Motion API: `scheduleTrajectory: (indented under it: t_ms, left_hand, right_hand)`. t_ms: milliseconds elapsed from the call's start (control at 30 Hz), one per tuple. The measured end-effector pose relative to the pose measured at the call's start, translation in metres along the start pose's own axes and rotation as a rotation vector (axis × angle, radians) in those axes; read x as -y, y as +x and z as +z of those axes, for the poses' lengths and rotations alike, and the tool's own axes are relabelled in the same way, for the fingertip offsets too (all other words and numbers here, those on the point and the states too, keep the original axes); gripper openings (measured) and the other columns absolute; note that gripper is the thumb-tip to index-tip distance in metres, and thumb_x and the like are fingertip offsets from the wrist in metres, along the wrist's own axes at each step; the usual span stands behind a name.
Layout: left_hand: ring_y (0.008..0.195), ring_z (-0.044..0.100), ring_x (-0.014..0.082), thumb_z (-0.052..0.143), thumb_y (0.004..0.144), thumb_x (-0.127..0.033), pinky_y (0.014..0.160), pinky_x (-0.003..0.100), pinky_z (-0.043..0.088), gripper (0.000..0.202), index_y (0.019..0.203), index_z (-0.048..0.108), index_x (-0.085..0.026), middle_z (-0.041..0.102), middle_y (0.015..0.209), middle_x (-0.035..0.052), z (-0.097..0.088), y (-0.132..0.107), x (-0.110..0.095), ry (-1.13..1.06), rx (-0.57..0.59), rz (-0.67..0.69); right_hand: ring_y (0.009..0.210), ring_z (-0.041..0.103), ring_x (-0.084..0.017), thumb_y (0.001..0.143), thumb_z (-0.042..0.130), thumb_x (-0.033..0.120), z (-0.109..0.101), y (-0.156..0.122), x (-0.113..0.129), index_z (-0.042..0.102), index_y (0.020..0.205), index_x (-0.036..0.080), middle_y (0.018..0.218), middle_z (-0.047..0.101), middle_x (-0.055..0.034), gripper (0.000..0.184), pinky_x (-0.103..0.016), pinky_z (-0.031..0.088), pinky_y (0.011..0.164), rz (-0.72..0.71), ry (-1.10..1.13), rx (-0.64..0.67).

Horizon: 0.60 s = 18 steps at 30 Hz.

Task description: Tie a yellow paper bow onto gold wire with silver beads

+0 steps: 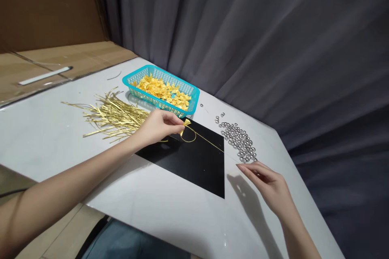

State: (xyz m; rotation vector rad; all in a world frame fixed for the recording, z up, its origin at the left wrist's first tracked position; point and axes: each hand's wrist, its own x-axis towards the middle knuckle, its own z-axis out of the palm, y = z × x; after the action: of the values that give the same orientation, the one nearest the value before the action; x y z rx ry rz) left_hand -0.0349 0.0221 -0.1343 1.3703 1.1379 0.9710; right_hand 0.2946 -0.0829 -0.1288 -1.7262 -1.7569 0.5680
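Note:
My left hand [159, 127] pinches a small yellow bow [185, 126] above a black mat [194, 166]. A thin gold wire [206, 142] runs from the bow, forming a loop before it stretches across the mat. My right hand [264, 184] hovers over the white table with its fingertips just below a heap of silver beads or rings [238, 139], and nothing shows in its fingers. Left of my left hand lies a pile of gold wire strips [114, 117]. A teal plastic basket [152, 73] full of yellow bows stands beyond it.
The white table [170, 214] ends at a grey curtain [273, 40] on the far side and right. Flattened cardboard [54, 62] lies beyond its left edge, with a white strip [45, 75] on it. A few loose beads sit near the basket.

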Motion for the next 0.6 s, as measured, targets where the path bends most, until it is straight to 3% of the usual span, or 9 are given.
scheduleTrajectory:
  t_ms: [100, 267, 333, 400, 467, 600]
  left_hand:
    - [0.072, 0.073, 0.0185, 0.078, 0.067, -0.022, 0.071, 0.027, 0.058, 0.010, 0.074, 0.075, -0.015, 0.078, 0.075, 0.0051, 0.000, 0.000, 0.002, 0.000, 0.000, 0.025]
    - [0.074, 0.074, 0.0194, 0.078, 0.069, -0.025, 0.069, 0.027, 0.059, 0.012, 0.076, 0.075, -0.015, 0.078, 0.077, 0.0057, 0.004, -0.002, 0.006, -0.015, 0.037, 0.031]
    - [0.073, 0.073, 0.0184, 0.078, 0.069, -0.025, 0.069, 0.027, 0.058, 0.011, 0.075, 0.075, -0.016, 0.079, 0.077, 0.0052, 0.006, -0.003, 0.006, -0.034, 0.060, 0.031]
    - [0.073, 0.073, 0.0178, 0.078, 0.070, -0.025, 0.069, 0.026, 0.058, 0.011, 0.075, 0.075, -0.016, 0.079, 0.078, 0.0050, 0.008, -0.004, 0.005, -0.056, 0.071, 0.036]
    - [0.074, 0.074, 0.0179, 0.078, 0.069, -0.026, 0.069, 0.025, 0.058, 0.013, 0.075, 0.075, -0.015, 0.079, 0.079, 0.0053, 0.009, -0.006, 0.005, -0.073, 0.076, 0.047]
    - [0.076, 0.074, 0.0194, 0.079, 0.069, -0.029, 0.070, 0.026, 0.058, 0.018, 0.078, 0.075, -0.014, 0.079, 0.080, 0.0064, 0.011, -0.008, 0.007, -0.110, 0.099, 0.074]
  right_hand:
    - [0.070, 0.061, -0.024, 0.081, 0.069, 0.051, -0.002, 0.000, -0.001, 0.079, 0.078, 0.023, 0.076, 0.068, -0.0094, 0.030, -0.033, 0.047, 0.057, -0.003, -0.027, 0.041]
    - [0.070, 0.061, -0.022, 0.086, 0.063, 0.051, 0.012, 0.001, 0.015, 0.075, 0.078, 0.024, 0.082, 0.067, -0.0083, 0.031, -0.031, 0.045, 0.053, -0.007, -0.066, 0.230]
    - [0.067, 0.059, -0.018, 0.086, 0.065, 0.046, 0.022, 0.003, 0.025, 0.074, 0.090, 0.025, 0.091, 0.067, -0.0070, 0.024, -0.030, 0.046, 0.055, -0.021, -0.071, 0.299]
    - [0.065, 0.057, -0.016, 0.084, 0.069, 0.041, 0.035, 0.007, 0.038, 0.069, 0.108, 0.026, 0.101, 0.067, -0.0065, 0.028, -0.030, 0.048, 0.058, -0.038, -0.044, 0.306]
    - [0.062, 0.054, -0.013, 0.084, 0.069, 0.039, 0.050, 0.013, 0.052, 0.064, 0.117, 0.026, 0.106, 0.067, -0.0068, 0.036, -0.029, 0.049, 0.057, -0.047, 0.055, 0.272]
    - [0.049, 0.049, -0.006, 0.088, 0.062, 0.044, 0.085, 0.024, 0.080, 0.056, 0.123, 0.025, 0.121, 0.064, -0.0082, 0.040, -0.025, 0.049, 0.048, 0.027, 0.495, 0.273]
